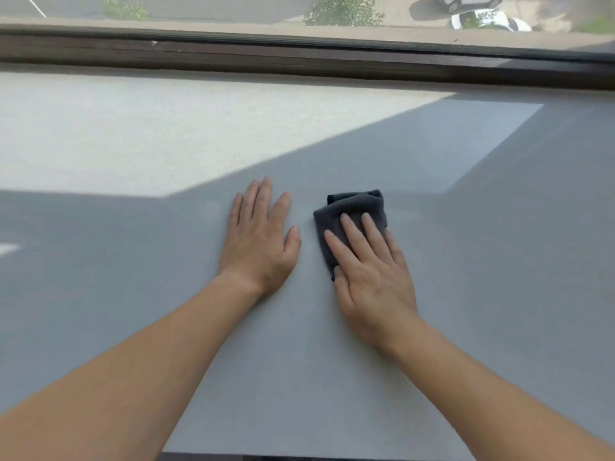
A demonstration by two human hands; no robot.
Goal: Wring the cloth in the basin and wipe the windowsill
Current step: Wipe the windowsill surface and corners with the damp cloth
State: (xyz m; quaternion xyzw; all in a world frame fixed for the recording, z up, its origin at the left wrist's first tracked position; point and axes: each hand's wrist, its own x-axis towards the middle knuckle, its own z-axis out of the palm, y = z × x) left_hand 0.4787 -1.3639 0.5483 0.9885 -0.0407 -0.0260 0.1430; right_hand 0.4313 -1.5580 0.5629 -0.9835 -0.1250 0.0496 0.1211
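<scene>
Right hand [372, 277]: flat on the cloth [352, 204], palm down. Fingers [352, 234] straight and slightly spread, pressing the fabric onto the windowsill [466, 261]. No pinch, nothing curled round it. Thumb lies along the cloth's left edge; whether it tucks under cannot be told.

Cloth: dark grey, folded into a small thick pad, lying flat on the sill. Its far part shows beyond the fingertips, with a fold or two visible at the far edge. The near part is hidden under the hand.

Left hand [258, 241]: just left of the cloth, not touching it. Palm down on the bare sill, fingers straight and close together, thumb angled toward the cloth. Holds nothing.

Both forearms are bare and run from the near corners of the view up to the hands.

Windowsill: smooth pale grey surface. The cloth sits in its shaded part. Beyond and to the left of the cloth lies a bright sunlit patch [133, 134] with a slanted edge. To the right of the cloth is a fainter, lighter band.

Window frame [299, 58]: dark brown, running across well beyond the cloth, at the far edge of the sill.

Through the glass past the frame, seen from above: a green shrub [342, 10], pavement, and two white cars [489, 19] to the far right of the cloth.
</scene>
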